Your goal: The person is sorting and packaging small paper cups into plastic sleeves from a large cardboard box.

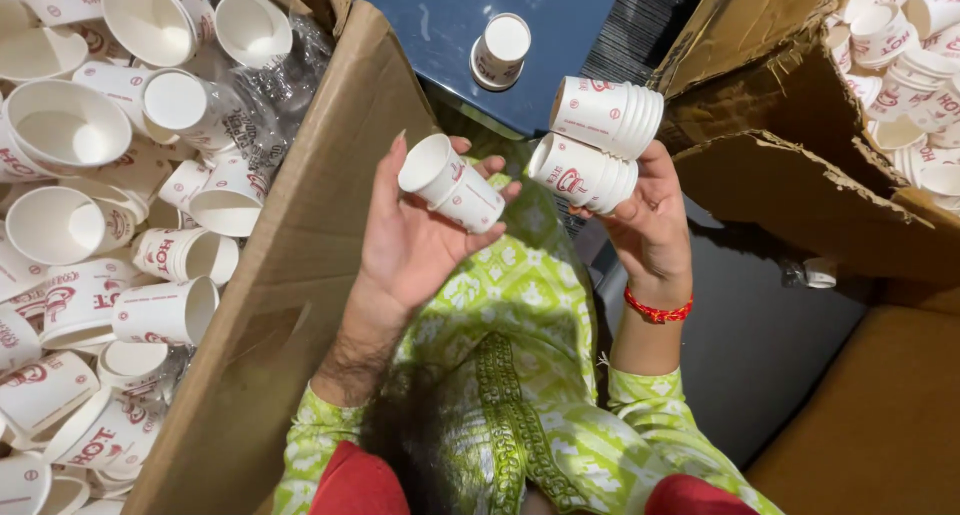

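Paper cups (455, 183): cradled in half-open left hand (415, 240); two nested stacks (598, 145) gripped in right hand (648, 210). Stacking underway, probably; next needs mouth-to-base alignment.

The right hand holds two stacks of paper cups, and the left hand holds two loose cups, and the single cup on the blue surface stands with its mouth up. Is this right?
Not fully. In the head view the single cup on the blue surface stands upside down, base up. The rest holds: the right hand holds two stacks of paper cups, the left hand two loose cups.

Paper cups (452, 183) in left hand (420, 237), stacks (598, 143) in right hand (650, 220)
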